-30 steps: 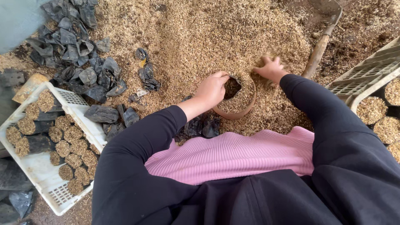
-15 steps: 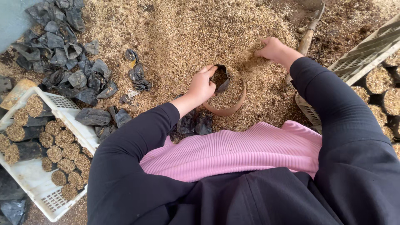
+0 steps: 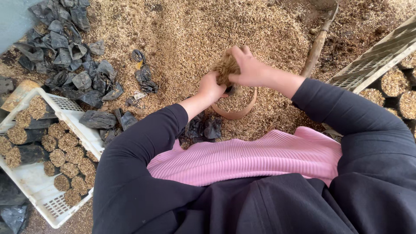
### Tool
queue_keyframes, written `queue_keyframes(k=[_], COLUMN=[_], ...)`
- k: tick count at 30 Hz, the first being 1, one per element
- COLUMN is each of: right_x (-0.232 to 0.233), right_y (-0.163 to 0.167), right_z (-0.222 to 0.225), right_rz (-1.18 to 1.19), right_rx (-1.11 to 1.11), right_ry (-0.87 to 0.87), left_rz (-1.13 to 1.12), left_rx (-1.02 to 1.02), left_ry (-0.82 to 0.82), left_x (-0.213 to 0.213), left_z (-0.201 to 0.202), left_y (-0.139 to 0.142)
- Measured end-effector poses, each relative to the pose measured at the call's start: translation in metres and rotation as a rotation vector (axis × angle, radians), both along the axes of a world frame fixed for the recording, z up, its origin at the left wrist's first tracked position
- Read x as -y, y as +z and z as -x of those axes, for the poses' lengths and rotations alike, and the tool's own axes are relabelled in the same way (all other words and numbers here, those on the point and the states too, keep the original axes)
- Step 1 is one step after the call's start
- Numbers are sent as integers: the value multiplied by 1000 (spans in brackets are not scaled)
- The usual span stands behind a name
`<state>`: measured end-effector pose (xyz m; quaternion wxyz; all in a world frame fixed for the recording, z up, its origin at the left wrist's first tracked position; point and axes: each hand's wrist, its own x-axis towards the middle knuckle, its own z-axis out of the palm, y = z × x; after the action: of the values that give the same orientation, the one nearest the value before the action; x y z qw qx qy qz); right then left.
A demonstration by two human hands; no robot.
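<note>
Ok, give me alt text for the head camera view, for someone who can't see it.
The right hand drops a clump of husk mix into a round tan pot that the left hand steadies on a husk pile. Empty black bags and a white crate of filled ones lie left.

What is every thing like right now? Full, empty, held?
Pot: upright, nearly full of husk.
Right hand: above the pot, clutching a husk clump.
Left hand: gripping the pot's rim.
White crate: partly filled with packed bags.
Loose bags: empty, crumpled.
Shovel: lying on the husk.
</note>
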<state>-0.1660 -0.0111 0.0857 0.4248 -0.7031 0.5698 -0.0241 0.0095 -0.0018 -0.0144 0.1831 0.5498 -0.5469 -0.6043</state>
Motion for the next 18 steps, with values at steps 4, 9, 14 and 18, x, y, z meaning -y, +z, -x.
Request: queue_keyframes(k=[4, 9, 14, 18], right_x=[-19, 11, 61, 45], right_y=[-13, -35, -74, -118], right_z=[-17, 16, 92, 106], right_rz=[250, 427, -63, -100], right_rx=[-78, -375, -85, -134], right_ry=[244, 651, -276, -339], left_rz=[75, 271, 415, 893], left_rx=[25, 117, 373, 437], left_ry=[-30, -79, -161, -201], left_x=[-4, -11, -10, -4], left_z=[-1, -3, -14, -16], left_y=[13, 24, 4, -17])
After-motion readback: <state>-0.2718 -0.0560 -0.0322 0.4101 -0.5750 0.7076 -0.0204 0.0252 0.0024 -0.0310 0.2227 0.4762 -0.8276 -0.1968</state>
